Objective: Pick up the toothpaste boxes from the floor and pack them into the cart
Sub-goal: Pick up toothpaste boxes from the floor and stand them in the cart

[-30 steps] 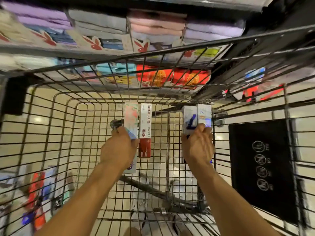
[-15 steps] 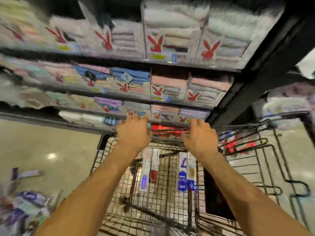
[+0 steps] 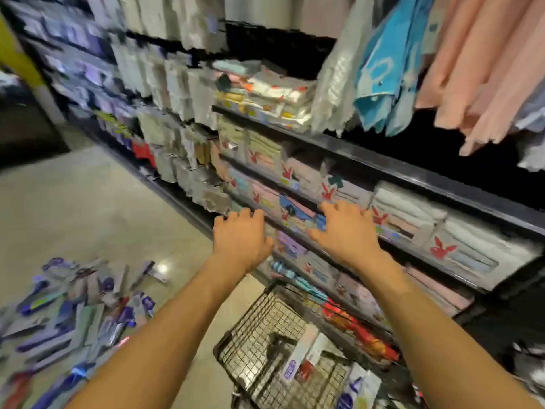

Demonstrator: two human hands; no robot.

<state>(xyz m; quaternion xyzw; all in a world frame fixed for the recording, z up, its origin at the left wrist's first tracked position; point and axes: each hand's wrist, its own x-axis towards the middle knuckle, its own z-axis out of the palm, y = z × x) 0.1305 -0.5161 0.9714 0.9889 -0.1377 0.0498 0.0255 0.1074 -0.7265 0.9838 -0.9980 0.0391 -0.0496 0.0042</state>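
A heap of toothpaste boxes (image 3: 73, 314), mostly blue, purple and white, lies on the floor at lower left. The black wire cart (image 3: 265, 329) stands at the bottom centre. Inside it lie toothpaste boxes: a white and red pair (image 3: 303, 358) and a white and blue one (image 3: 356, 388). My left hand (image 3: 240, 239) and my right hand (image 3: 343, 228) are raised well above the cart, palms down, fingers spread, holding nothing. The frame is blurred by motion.
A dark shelf unit (image 3: 413, 172) packed with folded towels runs from upper left to lower right, right behind the cart. Pink and blue towels (image 3: 442, 60) hang at upper right. Bare beige floor (image 3: 88, 202) stretches to the left.
Both hands let go of the boxes, which now lie in the cart, and rose above it. The view swung up and left, bringing the floor heap and shelves into sight.
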